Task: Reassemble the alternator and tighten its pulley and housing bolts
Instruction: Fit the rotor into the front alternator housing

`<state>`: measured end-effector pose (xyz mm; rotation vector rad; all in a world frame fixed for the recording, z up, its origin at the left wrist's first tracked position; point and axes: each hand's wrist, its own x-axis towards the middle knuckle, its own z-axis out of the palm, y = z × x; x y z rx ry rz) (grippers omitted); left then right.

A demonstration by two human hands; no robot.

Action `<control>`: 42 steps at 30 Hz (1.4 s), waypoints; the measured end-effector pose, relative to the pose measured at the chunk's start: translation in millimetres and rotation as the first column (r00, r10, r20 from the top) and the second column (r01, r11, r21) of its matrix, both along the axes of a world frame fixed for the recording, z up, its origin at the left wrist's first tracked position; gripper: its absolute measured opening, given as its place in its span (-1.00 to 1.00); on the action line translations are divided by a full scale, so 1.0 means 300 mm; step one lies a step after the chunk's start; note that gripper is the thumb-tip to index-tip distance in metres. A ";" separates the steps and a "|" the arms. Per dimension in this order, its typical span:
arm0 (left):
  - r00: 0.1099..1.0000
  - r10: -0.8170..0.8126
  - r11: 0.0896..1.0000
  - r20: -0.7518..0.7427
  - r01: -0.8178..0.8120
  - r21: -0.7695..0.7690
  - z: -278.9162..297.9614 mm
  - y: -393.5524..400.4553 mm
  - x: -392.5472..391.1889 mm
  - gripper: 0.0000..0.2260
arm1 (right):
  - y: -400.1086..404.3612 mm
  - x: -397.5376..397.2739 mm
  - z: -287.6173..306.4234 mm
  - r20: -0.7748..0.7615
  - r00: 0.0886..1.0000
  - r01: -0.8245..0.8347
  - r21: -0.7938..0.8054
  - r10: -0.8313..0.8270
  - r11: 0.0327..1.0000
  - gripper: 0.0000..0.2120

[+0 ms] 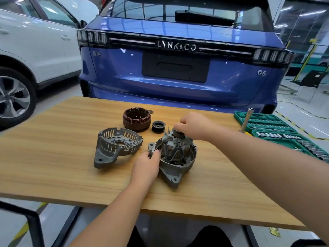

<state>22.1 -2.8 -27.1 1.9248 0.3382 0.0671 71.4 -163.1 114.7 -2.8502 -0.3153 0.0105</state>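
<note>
A grey rotor (175, 148) stands upright inside one grey housing half (173, 171) near the middle of the wooden table (71, 175). My right hand (193, 126) pinches the top of the rotor's shaft. My left hand (146, 166) grips the left rim of that housing half. The other housing half (115, 145) lies open side up to the left. Behind them sit the copper-wound stator ring (136, 119) and the black pulley (158, 126).
A green socket set case (277, 132) lies open at the table's right edge, with a ratchet extension (246, 120) standing up from it. A small washer (151, 111) lies behind the stator. A blue car (178, 68) and a white car (35, 50) stand beyond the table.
</note>
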 end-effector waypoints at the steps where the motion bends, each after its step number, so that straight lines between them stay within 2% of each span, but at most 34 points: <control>1: 1.000 -0.004 1.000 -0.008 0.003 -0.018 0.001 0.001 -0.001 -0.69 | -0.004 -0.001 -0.014 -0.002 1.000 0.004 0.041 -0.004 0.999 -0.59; 6: 0.999 0.002 0.988 -0.036 -0.008 -0.152 0.011 0.005 -0.007 -0.67 | -0.005 -0.003 -0.065 0.056 0.998 -0.006 0.174 -0.004 0.985 -0.63; 9: 0.999 0.018 0.977 -0.041 -0.026 -0.211 0.012 0.011 -0.005 -0.77 | 0.000 -0.017 -0.067 0.074 0.997 -0.041 0.186 0.027 0.982 -0.62; 14: 0.997 0.039 0.956 -0.064 -0.056 -0.288 0.005 0.020 -0.001 -0.69 | -0.003 -0.045 -0.078 0.103 0.991 -0.108 0.200 0.088 0.974 -0.62; 17: 0.998 0.048 0.956 -0.049 -0.060 -0.286 0.004 0.022 -0.007 -0.76 | -0.018 -0.050 -0.079 0.153 0.982 -0.136 0.175 0.109 0.975 -0.59; 24: 0.999 0.035 0.957 -0.014 -0.038 -0.288 0.002 0.025 -0.030 -0.70 | -0.025 -0.062 -0.091 0.265 0.947 -0.192 0.011 0.182 0.981 -0.55; 32: 0.997 0.074 0.930 0.000 -0.069 -0.361 -0.022 0.032 -0.021 -0.75 | 0.001 -0.065 -0.073 0.240 0.938 -0.248 -0.039 0.250 0.968 -0.56; 38: 0.996 0.093 0.897 0.018 -0.076 -0.435 -0.027 0.035 -0.011 -0.80 | -0.023 -0.062 -0.108 0.167 0.971 -0.201 0.181 0.172 0.963 -0.54; 40: 0.995 0.093 0.885 0.019 -0.074 -0.459 -0.029 0.035 -0.009 -0.79 | -0.032 -0.061 -0.140 0.095 0.987 -0.153 0.319 0.129 0.935 -0.55; 42: 0.996 0.090 0.880 0.018 -0.071 -0.470 -0.029 0.038 -0.010 -0.79 | -0.049 -0.053 -0.165 -0.045 0.996 -0.046 0.491 0.078 0.870 -0.52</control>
